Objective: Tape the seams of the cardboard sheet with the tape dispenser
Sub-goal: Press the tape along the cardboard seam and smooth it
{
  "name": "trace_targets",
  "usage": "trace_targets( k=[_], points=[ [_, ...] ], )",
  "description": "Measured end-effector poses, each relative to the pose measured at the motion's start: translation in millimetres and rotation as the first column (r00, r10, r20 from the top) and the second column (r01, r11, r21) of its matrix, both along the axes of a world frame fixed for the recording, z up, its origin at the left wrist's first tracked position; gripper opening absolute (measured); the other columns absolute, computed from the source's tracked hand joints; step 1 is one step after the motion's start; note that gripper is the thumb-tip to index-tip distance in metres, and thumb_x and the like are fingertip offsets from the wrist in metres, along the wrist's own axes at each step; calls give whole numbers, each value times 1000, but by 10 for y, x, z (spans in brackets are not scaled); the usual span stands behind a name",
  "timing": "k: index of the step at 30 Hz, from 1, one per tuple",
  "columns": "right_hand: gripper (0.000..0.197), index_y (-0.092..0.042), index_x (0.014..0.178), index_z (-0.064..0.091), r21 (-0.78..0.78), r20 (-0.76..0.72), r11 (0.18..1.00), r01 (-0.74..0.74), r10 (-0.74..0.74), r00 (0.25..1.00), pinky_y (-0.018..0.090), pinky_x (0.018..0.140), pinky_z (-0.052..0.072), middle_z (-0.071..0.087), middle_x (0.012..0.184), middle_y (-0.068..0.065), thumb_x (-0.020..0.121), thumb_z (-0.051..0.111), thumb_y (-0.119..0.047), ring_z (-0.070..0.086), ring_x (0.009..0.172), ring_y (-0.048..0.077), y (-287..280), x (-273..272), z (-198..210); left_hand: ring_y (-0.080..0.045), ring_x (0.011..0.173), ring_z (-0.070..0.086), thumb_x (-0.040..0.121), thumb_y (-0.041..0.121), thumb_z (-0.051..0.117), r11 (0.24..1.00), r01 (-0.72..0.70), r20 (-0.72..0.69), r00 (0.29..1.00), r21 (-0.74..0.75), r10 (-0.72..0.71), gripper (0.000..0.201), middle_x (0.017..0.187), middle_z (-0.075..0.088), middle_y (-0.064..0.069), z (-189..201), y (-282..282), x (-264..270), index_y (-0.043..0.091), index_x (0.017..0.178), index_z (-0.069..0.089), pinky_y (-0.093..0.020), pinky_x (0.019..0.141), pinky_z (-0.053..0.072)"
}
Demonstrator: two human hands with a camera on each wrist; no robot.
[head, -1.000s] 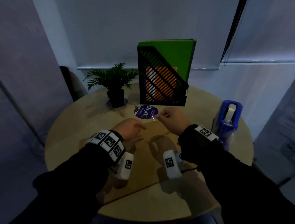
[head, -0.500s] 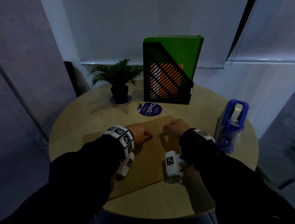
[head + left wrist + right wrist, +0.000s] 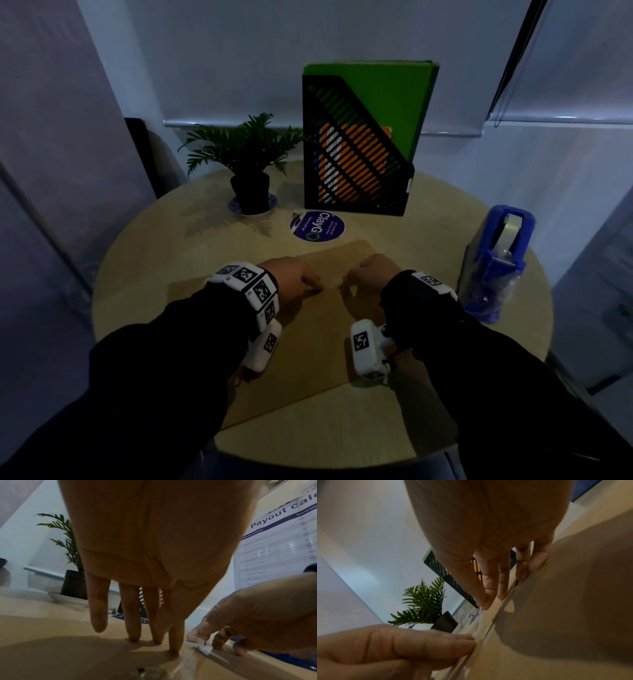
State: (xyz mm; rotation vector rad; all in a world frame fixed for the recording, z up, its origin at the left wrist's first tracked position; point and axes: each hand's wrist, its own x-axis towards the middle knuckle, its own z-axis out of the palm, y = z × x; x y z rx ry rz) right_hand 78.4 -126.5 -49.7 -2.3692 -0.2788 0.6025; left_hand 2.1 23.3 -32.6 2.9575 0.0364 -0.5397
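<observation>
L hand (image 3: 297, 278): fingers straight, tips pressing clear tape strip (image 3: 204, 650) onto cardboard sheet (image 3: 308, 342).
R hand (image 3: 368, 274): grip pinching tape's other end, low on sheet.
Tape dispenser (image 3: 498, 253): upright, R table (image 3: 394, 428) edge, well apart.
Behind sheet: round sticker (image 3: 317, 226), potted plant (image 3: 246, 161), file holder (image 3: 356, 150).

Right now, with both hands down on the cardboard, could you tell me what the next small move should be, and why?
Probably slide the left hand and right hand apart along the clear tape strip, smoothing it flat. Their fingertips already press it onto the cardboard sheet over the seam, yet its end by the right hand looks slightly lifted. The tape dispenser stands aside on the table, unneeded for this.
</observation>
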Motion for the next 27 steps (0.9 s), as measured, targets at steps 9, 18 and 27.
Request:
trace_targets(
  k=[9, 18, 27],
  points=[
    [40, -15, 53, 43, -78, -1, 996, -33, 33, 999, 26, 51, 32, 39, 54, 3, 83, 68, -23, 37, 49, 18, 26, 17, 22, -16, 138, 38, 98, 11, 41, 1000, -20, -6, 1000, -6, 20, 42, 150, 41, 7, -43, 16, 18, 28, 133, 57, -33, 113, 31],
    [39, -15, 53, 44, -156, 24, 986, -63, 67, 997, 25, 49, 31, 41, 54, 2, 85, 66, -24, 38, 50, 16, 68, 11, 14, -16, 140, 35, 99, 11, 42, 1000, -10, -33, 999, -8, 9, 41, 152, 38, 7, -22, 21, 11, 27, 135, 55, -33, 115, 27],
    [42, -15, 51, 44, -190, 32, 980, -58, 66, 997, 24, 49, 32, 41, 52, 1, 82, 70, -27, 39, 48, 16, 70, 12, 30, -16, 136, 40, 100, 15, 42, 999, -15, -32, 999, -45, 13, 38, 150, 42, 5, 41, -8, -44, 22, 136, 54, -30, 112, 28]
  ],
)
